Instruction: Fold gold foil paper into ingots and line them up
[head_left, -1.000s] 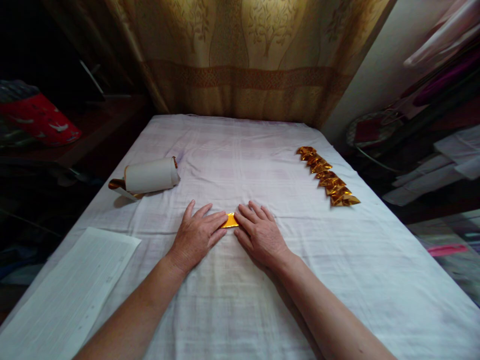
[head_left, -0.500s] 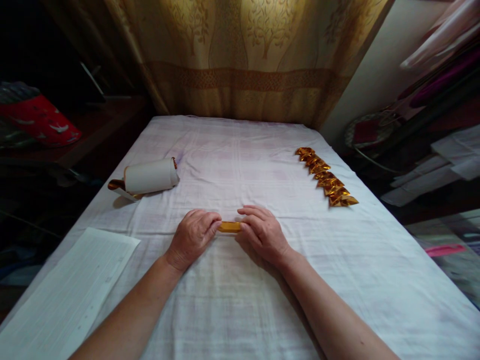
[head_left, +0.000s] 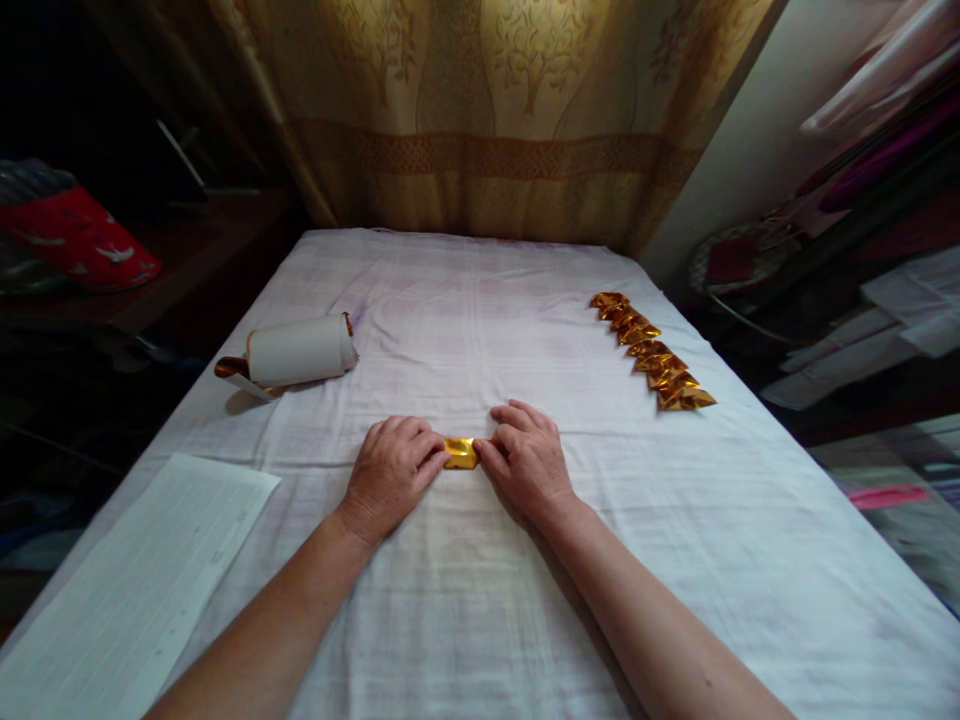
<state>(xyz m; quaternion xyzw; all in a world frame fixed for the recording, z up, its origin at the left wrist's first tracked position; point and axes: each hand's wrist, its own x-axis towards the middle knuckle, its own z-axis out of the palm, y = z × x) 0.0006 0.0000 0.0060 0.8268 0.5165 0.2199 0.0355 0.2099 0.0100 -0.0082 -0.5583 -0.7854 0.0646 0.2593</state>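
Observation:
A small piece of gold foil paper [head_left: 460, 453] lies on the white cloth [head_left: 480, 330] near the middle of the table. My left hand [head_left: 391, 470] has its fingers curled and pinches the paper's left end. My right hand [head_left: 527, 462] is curled too and pinches the right end. Only a short gold strip shows between the two hands. Both hands rest on the cloth.
A row of several folded gold pieces [head_left: 649, 351] runs along the right side. A white roll with gold foil [head_left: 298, 352] lies at the left. A white lined sheet [head_left: 127, 590] covers the near left corner. A curtain [head_left: 487, 110] hangs behind; shelves stand at the right.
My hands went from lying flat on the paper to curled and pinching it. The visible gold piece has become shorter, and the hands have drawn slightly closer together.

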